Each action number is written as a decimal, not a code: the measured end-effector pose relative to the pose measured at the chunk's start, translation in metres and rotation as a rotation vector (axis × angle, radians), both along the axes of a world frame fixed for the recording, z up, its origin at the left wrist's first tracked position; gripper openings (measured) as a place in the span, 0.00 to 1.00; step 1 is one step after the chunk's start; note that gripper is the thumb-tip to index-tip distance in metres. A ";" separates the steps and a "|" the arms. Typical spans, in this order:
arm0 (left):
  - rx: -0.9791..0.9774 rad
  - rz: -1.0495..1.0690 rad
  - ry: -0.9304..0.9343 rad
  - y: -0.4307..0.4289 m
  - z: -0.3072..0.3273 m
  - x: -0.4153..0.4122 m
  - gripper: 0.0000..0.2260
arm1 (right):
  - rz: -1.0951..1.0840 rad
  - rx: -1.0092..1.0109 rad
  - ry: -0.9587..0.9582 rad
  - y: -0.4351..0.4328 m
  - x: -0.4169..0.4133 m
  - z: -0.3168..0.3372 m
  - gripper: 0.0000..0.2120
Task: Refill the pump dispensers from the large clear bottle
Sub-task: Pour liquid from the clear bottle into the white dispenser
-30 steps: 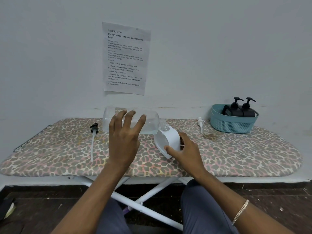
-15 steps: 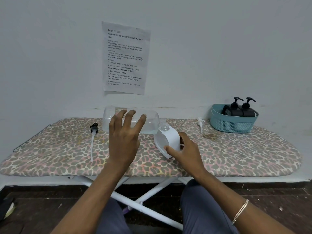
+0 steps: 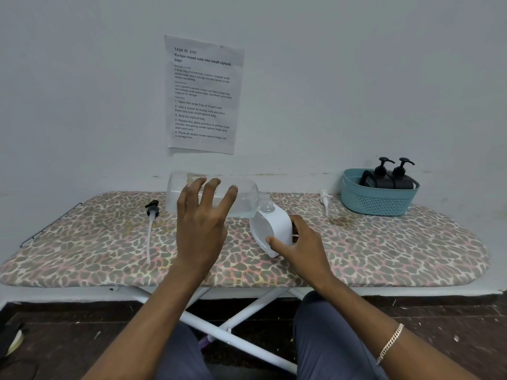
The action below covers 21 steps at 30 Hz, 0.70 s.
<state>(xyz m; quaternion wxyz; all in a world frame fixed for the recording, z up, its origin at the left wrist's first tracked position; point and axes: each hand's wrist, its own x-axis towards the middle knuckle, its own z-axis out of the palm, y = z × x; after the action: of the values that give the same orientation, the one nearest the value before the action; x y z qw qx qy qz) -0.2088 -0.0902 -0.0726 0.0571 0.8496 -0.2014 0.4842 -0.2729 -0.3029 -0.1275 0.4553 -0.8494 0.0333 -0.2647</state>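
Above the board [image 3: 384, 250] — bottle [image 3: 244, 200] in left hand [image 3: 201, 229] meets dispenser [image 3: 274, 229].

Both forearms are bare from the lower edge of the view up to the left hand [image 3: 201, 229] and the right hand [image 3: 301, 248]. A slim flat-linked metal chain bracelet [image 3: 391, 342], somewhere between pale gold and silver (the light makes it hard to call), circles the right forearm at about four o'clock in the view. Smooth blue-grey cloth trousers [image 3: 329, 338] cover both thighs at six o'clock, one leg showing beneath each arm, with soft folds in the fabric.
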 end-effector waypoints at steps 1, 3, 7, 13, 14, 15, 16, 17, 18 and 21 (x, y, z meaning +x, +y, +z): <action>0.001 0.001 -0.001 0.000 0.000 0.000 0.34 | 0.000 -0.001 -0.001 0.000 0.000 0.000 0.24; 0.000 0.001 -0.006 0.000 0.000 0.000 0.34 | -0.002 -0.001 0.000 0.000 0.000 0.000 0.24; 0.000 0.004 -0.009 -0.001 0.001 0.000 0.34 | -0.001 0.000 -0.001 0.000 0.000 -0.001 0.24; 0.006 0.007 -0.013 -0.001 0.001 -0.001 0.34 | 0.000 -0.007 -0.001 0.000 0.000 0.000 0.24; 0.006 0.007 -0.014 -0.001 0.001 -0.001 0.34 | -0.001 -0.008 -0.001 0.001 0.000 0.000 0.24; 0.007 0.006 -0.016 -0.001 0.002 -0.001 0.34 | -0.003 -0.009 -0.001 0.001 0.000 0.000 0.24; 0.008 0.005 -0.019 -0.001 0.002 -0.001 0.34 | -0.003 -0.010 -0.001 0.001 0.000 0.001 0.24; 0.009 0.004 -0.023 -0.001 0.002 -0.001 0.33 | -0.004 -0.009 0.000 0.001 0.000 0.001 0.24; 0.010 0.003 -0.025 -0.002 0.002 -0.001 0.33 | -0.004 -0.008 0.003 0.000 -0.001 0.000 0.24; 0.012 0.004 -0.025 -0.002 0.003 -0.002 0.33 | -0.002 0.004 0.009 0.000 -0.001 0.000 0.24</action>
<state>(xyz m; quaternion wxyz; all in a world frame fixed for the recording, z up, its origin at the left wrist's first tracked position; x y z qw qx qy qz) -0.2108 -0.0920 -0.0696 0.0486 0.8442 -0.2031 0.4936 -0.2738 -0.3027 -0.1270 0.4564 -0.8497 0.0368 -0.2613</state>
